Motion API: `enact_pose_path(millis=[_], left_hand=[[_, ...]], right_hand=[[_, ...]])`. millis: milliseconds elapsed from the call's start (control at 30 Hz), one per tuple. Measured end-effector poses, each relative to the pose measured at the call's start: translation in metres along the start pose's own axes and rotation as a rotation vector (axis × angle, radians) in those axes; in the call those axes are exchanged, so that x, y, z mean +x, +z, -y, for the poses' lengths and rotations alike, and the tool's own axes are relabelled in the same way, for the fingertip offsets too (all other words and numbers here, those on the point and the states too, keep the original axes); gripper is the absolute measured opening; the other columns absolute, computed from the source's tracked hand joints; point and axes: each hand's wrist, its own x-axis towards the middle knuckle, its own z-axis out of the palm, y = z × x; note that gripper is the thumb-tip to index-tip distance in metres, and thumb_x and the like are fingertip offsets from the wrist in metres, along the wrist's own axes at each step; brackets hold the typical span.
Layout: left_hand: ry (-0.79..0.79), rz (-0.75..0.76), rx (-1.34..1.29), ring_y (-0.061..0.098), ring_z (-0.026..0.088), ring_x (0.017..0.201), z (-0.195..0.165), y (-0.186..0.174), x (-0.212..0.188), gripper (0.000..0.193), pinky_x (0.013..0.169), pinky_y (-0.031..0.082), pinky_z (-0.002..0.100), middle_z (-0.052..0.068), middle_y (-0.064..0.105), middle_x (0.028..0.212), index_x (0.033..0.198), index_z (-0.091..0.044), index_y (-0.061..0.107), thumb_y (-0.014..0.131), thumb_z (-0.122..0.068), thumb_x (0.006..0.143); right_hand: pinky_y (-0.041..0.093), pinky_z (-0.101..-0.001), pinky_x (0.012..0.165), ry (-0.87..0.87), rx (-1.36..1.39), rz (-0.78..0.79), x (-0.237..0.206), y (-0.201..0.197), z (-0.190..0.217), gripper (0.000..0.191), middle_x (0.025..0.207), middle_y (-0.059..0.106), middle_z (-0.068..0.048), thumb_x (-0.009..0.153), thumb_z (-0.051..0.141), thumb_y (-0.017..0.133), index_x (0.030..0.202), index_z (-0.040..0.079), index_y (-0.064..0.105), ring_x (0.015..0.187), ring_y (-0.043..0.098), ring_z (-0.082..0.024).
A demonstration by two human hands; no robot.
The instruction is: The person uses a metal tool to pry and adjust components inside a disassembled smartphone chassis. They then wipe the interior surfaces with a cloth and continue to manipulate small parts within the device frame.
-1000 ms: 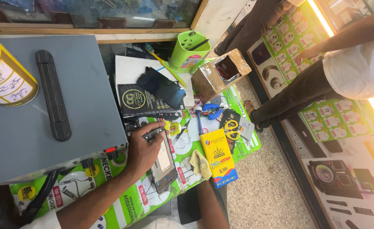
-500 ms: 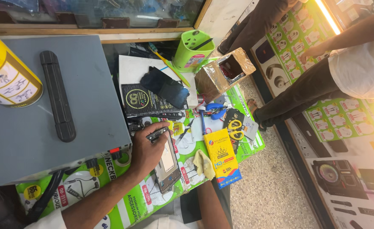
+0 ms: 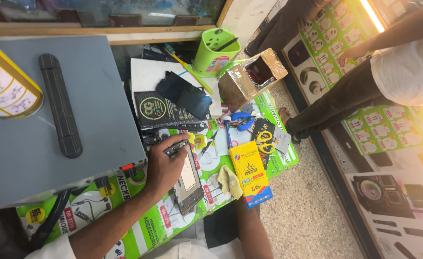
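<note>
My left hand [image 3: 165, 167] rests on the top end of an opened phone [image 3: 190, 181] that lies on the green printed mat [image 3: 149, 225]. Its fingers pinch a small dark tool [image 3: 175, 148] against the phone's upper edge. My right forearm [image 3: 252, 232] rises from below to the table's front edge. That hand is hidden under the edge, near a yellow cloth [image 3: 229, 181] and a yellow and blue box [image 3: 250, 173].
A grey machine with a black handle [image 3: 58, 110] fills the left, with a yellow can [image 3: 5, 86] on it. Behind are a black screen panel [image 3: 182, 100], green cup [image 3: 216, 50], cardboard box [image 3: 252, 76] and yellow scissors [image 3: 264, 140]. A person [image 3: 403, 72] stands at right.
The view has shifted slightly. My left hand stays on the phone's top end with the tool, barely moved.
</note>
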Motion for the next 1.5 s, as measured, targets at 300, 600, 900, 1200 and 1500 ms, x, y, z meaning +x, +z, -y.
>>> enact_pose_path(millis=[300,600,900,1200,1500], left_hand=[[-0.061,0.007,-0.013,0.074,0.016,0.087,-0.002,0.001,-0.002,0.024,0.081,0.056,0.030,0.011,0.080,0.097,0.109,-0.004,0.077,0.069,-0.007,0.087],[-0.068,0.013,-0.020,0.074,0.015,0.086,-0.015,0.001,0.002,0.023,0.080,0.057,0.030,0.011,0.080,0.097,0.109,-0.004,0.077,0.069,-0.008,0.088],[-0.068,-0.003,-0.006,0.074,0.016,0.089,-0.027,0.000,0.003,0.024,0.081,0.056,0.030,0.010,0.080,0.099,0.109,-0.004,0.077,0.070,-0.008,0.087],[0.017,-0.002,-0.017,0.072,0.018,0.103,-0.007,0.001,-0.003,0.026,0.092,0.054,0.032,0.012,0.078,0.112,0.113,-0.002,0.075,0.071,-0.005,0.088],[0.085,0.057,-0.028,0.070,0.017,0.104,0.054,0.011,-0.011,0.024,0.096,0.054,0.031,0.009,0.076,0.114,0.117,0.001,0.074,0.070,0.002,0.093]], right_hand=[[0.050,-0.0275,0.089,0.003,-0.055,-0.098,-0.007,-0.004,-0.001,0.051,0.122,0.066,-0.013,0.104,0.029,0.049,0.146,0.000,0.051,0.100,0.065,-0.020],[0.050,-0.0278,0.090,-0.020,-0.057,-0.108,-0.003,0.008,-0.007,0.054,0.121,0.067,-0.013,0.103,0.032,0.048,0.147,0.000,0.051,0.100,0.066,-0.020],[0.050,-0.0280,0.090,0.052,-0.115,0.298,-0.008,0.012,0.009,0.057,0.121,0.068,-0.013,0.103,0.036,0.046,0.147,0.000,0.051,0.100,0.066,-0.021],[0.052,-0.0352,0.096,-0.165,-0.369,0.153,-0.025,-0.003,0.008,0.056,0.125,0.070,-0.013,0.096,0.037,0.059,0.142,0.006,0.055,0.111,0.068,-0.028],[0.053,-0.0416,0.095,0.273,-0.756,-0.459,-0.071,-0.063,0.004,0.090,0.122,0.071,-0.014,0.072,0.036,0.092,0.147,0.018,0.045,0.114,0.070,-0.035]])
